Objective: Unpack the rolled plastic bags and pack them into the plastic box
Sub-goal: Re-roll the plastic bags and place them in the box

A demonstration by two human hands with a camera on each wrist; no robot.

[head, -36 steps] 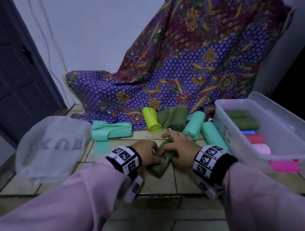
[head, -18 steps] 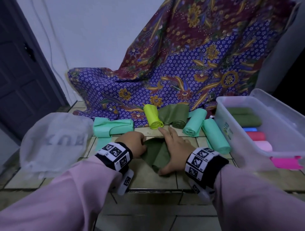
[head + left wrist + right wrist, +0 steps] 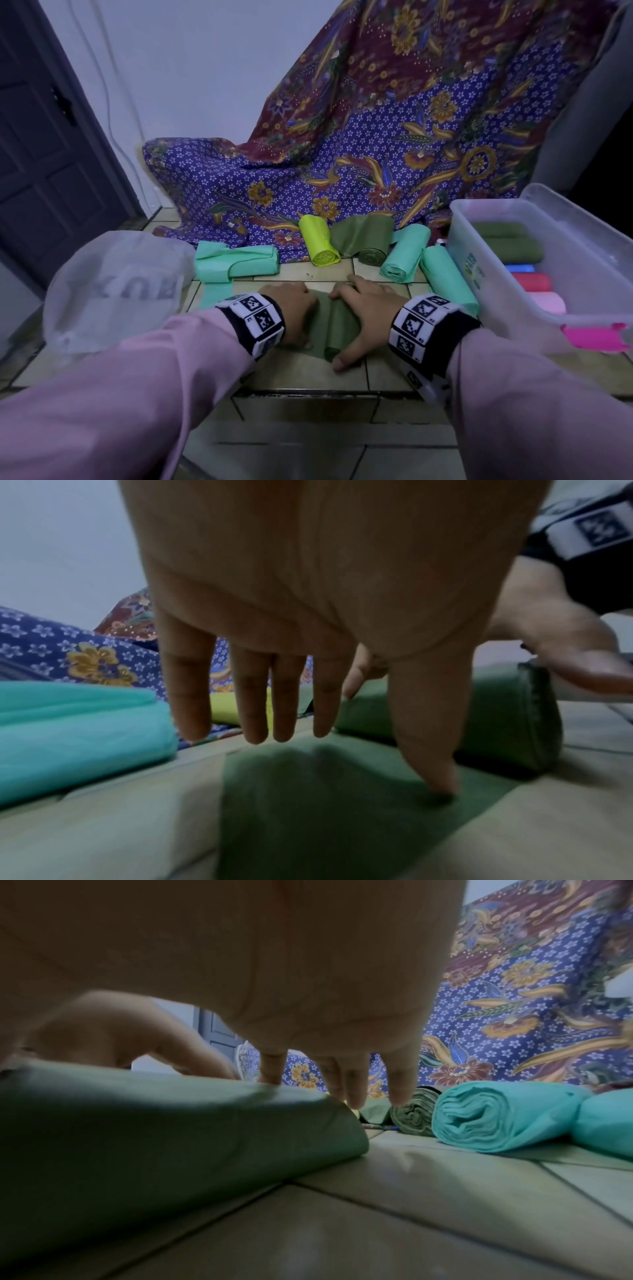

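Observation:
A dark green plastic bag [image 3: 337, 329] lies on the tiled floor between my hands, part roll, part flat sheet. My right hand [image 3: 363, 313] lies over the rolled part [image 3: 171, 1123] with its fingers straight. My left hand [image 3: 298, 308] holds down the flat end [image 3: 308, 791]: the thumb [image 3: 428, 750] presses on it and the fingers are straight. The clear plastic box [image 3: 496, 274] stands to the right and holds dark green, blue, red and pink rolls. Behind my hands lie a yellow-green roll [image 3: 318, 243], a dark green roll [image 3: 368, 240], two teal rolls [image 3: 404, 257] and a loose teal bag [image 3: 236, 263].
A white, translucent bag [image 3: 113, 287] slumps on the floor at the left. A patterned purple cloth [image 3: 376, 154] hangs behind the rolls. A pink latch [image 3: 596, 337] sits at the box's near corner. A dark door [image 3: 44, 154] is at far left.
A second ago both hands gripped the green bag as a narrow bundle. It was then spread flat; now part of it is rolled under my right hand while my left hand presses the flat end.

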